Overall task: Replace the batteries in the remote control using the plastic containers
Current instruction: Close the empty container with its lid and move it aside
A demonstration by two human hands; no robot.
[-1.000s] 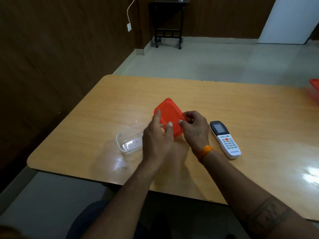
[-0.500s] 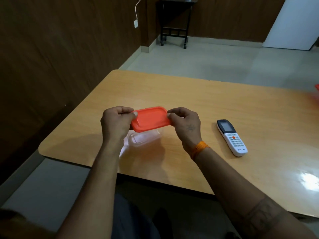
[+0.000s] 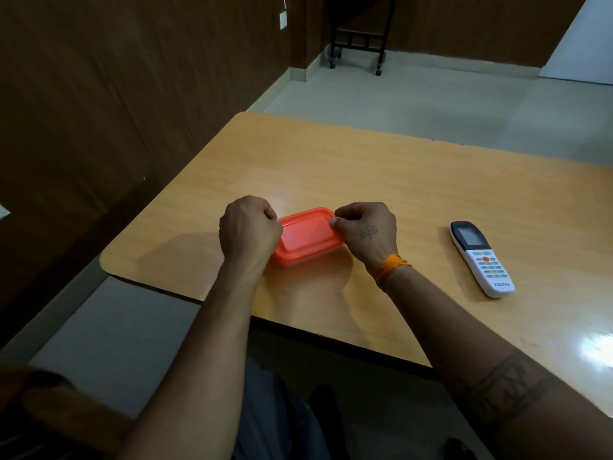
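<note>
Container (image 3: pixel 306 258), on the counter (image 3: pixel 381 167) left of the remote (image 3: pixel 481 257), was now capped: orange lid (image 3: pixel 310 234), earlier held raised, pressed down, pinched by left hand (image 3: pixel 248 232) and right hand (image 3: pixel 368 229). Closing step judged nearly done.

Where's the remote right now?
In the head view, the remote lies face up on the table, untouched, right of the right hand.

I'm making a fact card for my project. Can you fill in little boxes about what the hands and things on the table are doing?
left hand: grips the left end of the orange lid
right hand: pinches the lid's right end
lid: lying on the clear container, on the table
remote control: buttons up, to the right, untouched
batteries: none visible
</note>
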